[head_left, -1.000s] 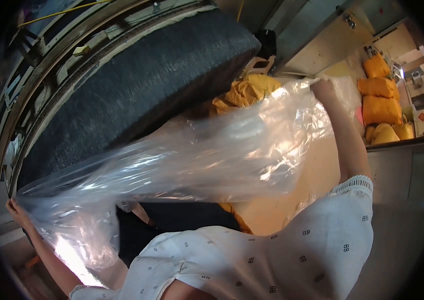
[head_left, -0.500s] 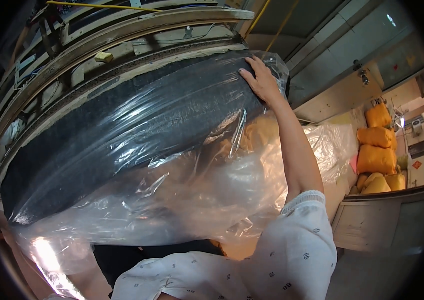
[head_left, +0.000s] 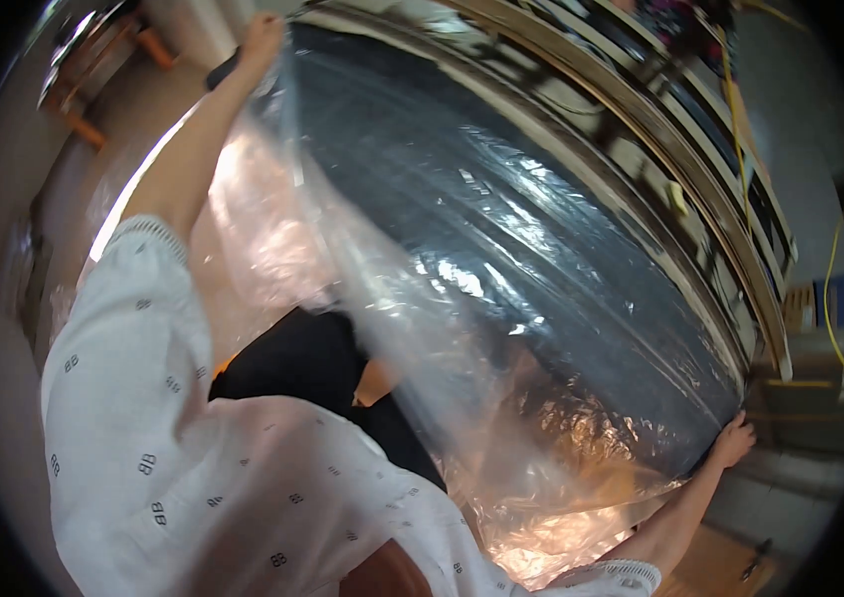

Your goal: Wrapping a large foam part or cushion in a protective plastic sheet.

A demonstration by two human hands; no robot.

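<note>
A clear plastic sheet (head_left: 372, 298) is spread over a long dark padded surface (head_left: 412, 129) and hangs down toward my body in shiny folds. At the upper left, my left hand (head_left: 265, 38) is closed on the sheet at the dark surface's left end, pulling it into a taut crease. My arm on that side is stretched far out. At the lower right, my right hand (head_left: 735, 441) curls its fingers round the sheet at the opposite end of the dark surface. Its fingertips are partly hidden.
Behind the dark surface runs a curved wooden frame with rails (head_left: 631, 129). A small yellow block (head_left: 677, 198) sits on it. A yellow cord (head_left: 830, 298) hangs at the right. At the upper left stands a table with orange legs (head_left: 86, 127). My black-clad legs (head_left: 292, 363) are beneath the sheet.
The view has swung round to the left. My left hand, out of sight before, now grips the sheet. My right hand has gone from lying spread on the corner to curling round the end.
</note>
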